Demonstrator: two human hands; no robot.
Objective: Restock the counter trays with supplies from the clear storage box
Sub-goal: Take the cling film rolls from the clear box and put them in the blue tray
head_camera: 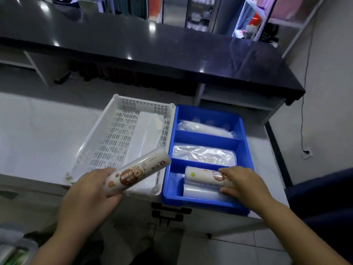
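My left hand (89,190) grips a long white roll with brown print (137,172), held tilted over the near corner of the white perforated tray (107,142). That tray holds a flat pack of clear bags (145,134) along its right side. Beside it on the right stands a blue tray (246,142) with three compartments. My right hand (242,180) rests on a shorter white roll with coloured dots (200,175) in the nearest compartment, above a clear roll (200,190). The two farther compartments hold clear plastic bags (204,154).
Both trays sit on a white counter (38,134) near its front edge. A raised black countertop (172,50) runs behind them. A clear box corner with green contents (13,253) shows at the bottom left. A dark chair (324,203) stands to the right.
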